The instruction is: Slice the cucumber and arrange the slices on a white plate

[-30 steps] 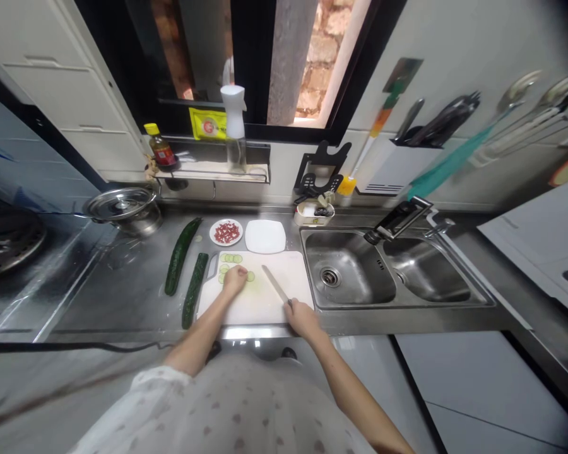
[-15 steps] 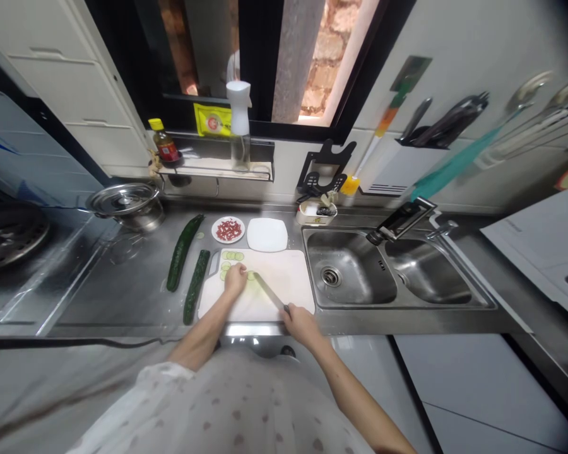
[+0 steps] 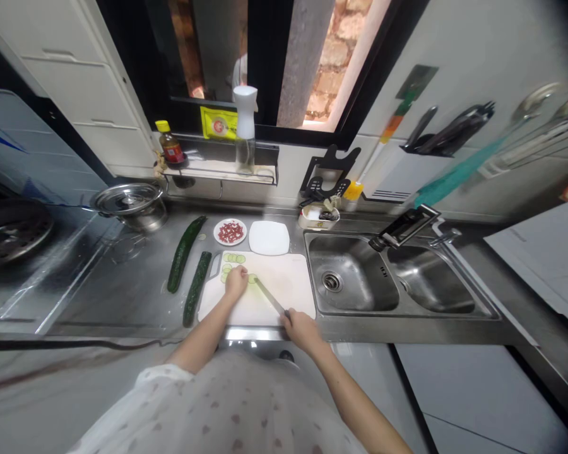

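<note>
On the shelf before the window we see a yellow packet (image 3: 219, 123) with a red round emblem and dark characters, which are too small for us to read; near it stands a bottle (image 3: 173, 150) with a yellow cap and a red label, whose writing is also too small; on the upper right of the cutting board (image 3: 286, 287) there is a faint printed mark, which we cannot make out.

The board is white, smooth and with rounded corners, and its grey handle opening is on the left side; our right hand (image 3: 303, 329) has its fingers closed around the dark handle of a knife (image 3: 272, 296), and the narrow metal blade points obliquely toward a pale green slice (image 3: 252, 279); whether the tip touches this slice, we cannot tell.

Our left hand (image 3: 236, 282) is at the board's left part, with bent fingers, just beside this slice; if they pinch something, we cannot tell; thin round cucumber slices (image 3: 234, 258) lie overlapping beyond this hand, in the upper left area of the board.

Left of the board lie two dark green, bumpy cucumbers (image 3: 185, 255), the nearer one with a blunt end; behind the board are a glossy, squarish white plate (image 3: 269, 237) and a round dish (image 3: 216, 234) of small red pieces (image 3: 230, 232).
</note>
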`<state>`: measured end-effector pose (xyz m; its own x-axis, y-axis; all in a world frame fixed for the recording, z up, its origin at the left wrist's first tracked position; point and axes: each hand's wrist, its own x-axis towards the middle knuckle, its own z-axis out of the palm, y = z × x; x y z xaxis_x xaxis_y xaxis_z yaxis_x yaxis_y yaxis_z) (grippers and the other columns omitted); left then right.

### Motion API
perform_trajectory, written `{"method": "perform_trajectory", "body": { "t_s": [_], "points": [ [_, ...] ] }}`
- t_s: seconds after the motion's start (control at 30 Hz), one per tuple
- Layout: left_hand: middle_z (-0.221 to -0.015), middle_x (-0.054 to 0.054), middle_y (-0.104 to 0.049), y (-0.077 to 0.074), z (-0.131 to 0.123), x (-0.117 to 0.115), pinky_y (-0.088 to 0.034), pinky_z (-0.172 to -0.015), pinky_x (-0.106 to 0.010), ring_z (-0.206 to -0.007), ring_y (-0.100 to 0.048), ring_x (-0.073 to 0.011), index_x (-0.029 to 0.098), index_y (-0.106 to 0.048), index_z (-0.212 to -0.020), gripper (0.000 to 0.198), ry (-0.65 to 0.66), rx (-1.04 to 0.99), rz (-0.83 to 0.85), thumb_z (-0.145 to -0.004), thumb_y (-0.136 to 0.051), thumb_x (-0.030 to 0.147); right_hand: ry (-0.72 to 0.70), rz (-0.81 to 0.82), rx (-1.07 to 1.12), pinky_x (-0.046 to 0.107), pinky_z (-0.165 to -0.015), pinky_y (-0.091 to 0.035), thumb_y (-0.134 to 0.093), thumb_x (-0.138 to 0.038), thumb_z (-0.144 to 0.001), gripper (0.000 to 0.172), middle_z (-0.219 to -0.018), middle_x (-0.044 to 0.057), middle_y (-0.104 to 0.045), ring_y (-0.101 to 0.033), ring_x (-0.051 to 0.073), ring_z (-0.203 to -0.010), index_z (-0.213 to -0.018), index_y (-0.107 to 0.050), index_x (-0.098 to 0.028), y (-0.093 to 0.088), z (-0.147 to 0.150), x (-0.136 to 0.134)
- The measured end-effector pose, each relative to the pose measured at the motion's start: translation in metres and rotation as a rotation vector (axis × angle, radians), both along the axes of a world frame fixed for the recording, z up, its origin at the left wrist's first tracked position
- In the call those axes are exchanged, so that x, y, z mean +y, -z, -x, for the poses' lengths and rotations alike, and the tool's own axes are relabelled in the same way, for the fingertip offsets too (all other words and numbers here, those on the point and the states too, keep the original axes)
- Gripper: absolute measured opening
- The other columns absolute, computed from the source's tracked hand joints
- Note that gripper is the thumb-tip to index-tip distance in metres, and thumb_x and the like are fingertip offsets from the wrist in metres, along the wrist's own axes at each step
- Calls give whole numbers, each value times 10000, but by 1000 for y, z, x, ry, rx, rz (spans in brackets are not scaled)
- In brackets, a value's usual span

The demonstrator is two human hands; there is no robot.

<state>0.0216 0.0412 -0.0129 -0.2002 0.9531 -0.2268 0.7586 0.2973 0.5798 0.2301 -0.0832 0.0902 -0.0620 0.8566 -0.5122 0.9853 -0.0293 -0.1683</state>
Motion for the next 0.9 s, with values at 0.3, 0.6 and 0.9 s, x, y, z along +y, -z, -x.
{"method": "perform_trajectory", "body": {
  "t_s": [0.3, 0.6, 0.9],
  "points": [
    [-909, -62, -696, 4, 0, 2, -443, -748, -265, -851, -636, -192, 185, -664, -927, 184, 14, 9, -16, -797, -543, 133, -67, 40, -27, 301, -751, -427, -336, -363, -969, 363, -1033, 152, -683, -644, 244, -980, -1114, -593, -152, -1, -3, 7],
    [-960, -75, -697, 3, 0, 3, -448, -766, -277, -893, -632, -204, 186, -668, -933, 201, 17, 35, 5, -794, -533, 132, -71, 47, -20, 307, -768, -436, -339, -369, -966, 363, -1040, 151, -680, -647, 237, -972, -1084, -609, -157, -5, -2, 16],
    [-973, -68, -698, 2, 0, 3, -442, -771, -258, -901, -636, -193, 192, -668, -931, 195, 18, 50, 19, -809, -528, 133, -109, 16, 3, 297, -741, -446, -329, -355, -959, 379, -1008, 159, -686, -657, 235, -938, -1052, -622, -134, -1, 2, 25]
  ]
}}
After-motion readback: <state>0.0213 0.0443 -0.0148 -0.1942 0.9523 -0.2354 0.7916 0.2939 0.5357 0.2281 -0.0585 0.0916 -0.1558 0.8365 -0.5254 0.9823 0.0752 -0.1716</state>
